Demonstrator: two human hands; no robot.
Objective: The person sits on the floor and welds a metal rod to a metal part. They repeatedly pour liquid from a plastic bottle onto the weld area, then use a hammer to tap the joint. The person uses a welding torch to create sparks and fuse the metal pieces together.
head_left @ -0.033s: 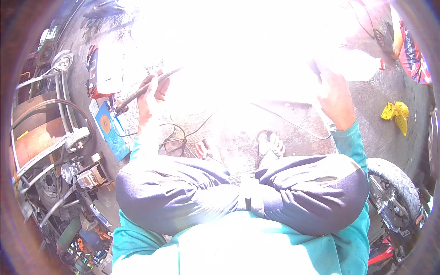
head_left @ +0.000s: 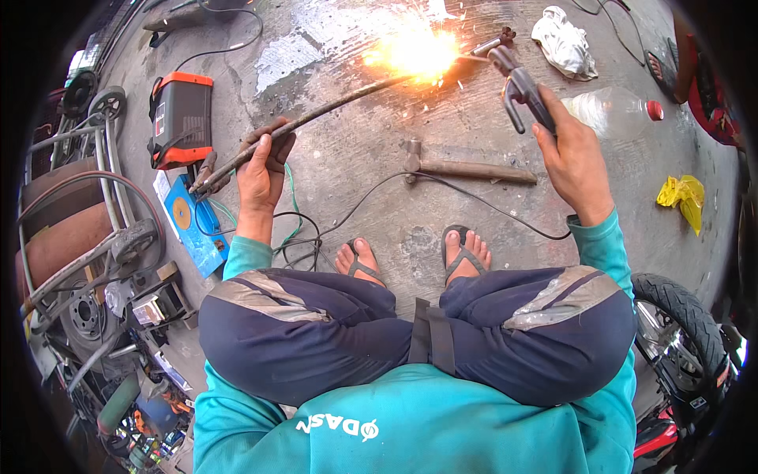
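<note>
Head view, the only 1, looking down past a person's knees at a concrete floor (head_left: 513,257). The white glare that washed out the upper part a moment ago has shrunk to a yellow-white ball of sparks (head_left: 422,55), while both hands stay about where they were. For the welding, this probably means the arc is weaker or flickering; the metal pipe (head_left: 335,104) now shows on both sides of the sparks.

The left hand (head_left: 264,170) grasps the pipe, which slants from lower left to upper right. A dark shape at its near end is too unclear to name. The right hand (head_left: 579,162) is wrapped around a black rod holder (head_left: 527,93), its thin rod pointing into the sparks.

Edges and room: a grey-and-orange machine (head_left: 183,118) and a blue box (head_left: 192,225) stand close on the left. A hammer (head_left: 478,169) and a black cable (head_left: 357,207) lie between the sparks and 2 sandalled feet (head_left: 466,251). A clear bottle (head_left: 612,113) is just beside the right hand, with a white cloth (head_left: 564,43) beyond. The widest stretch of floor is at right, around a yellow bag (head_left: 685,201), above a motorbike wheel (head_left: 679,324).
</note>
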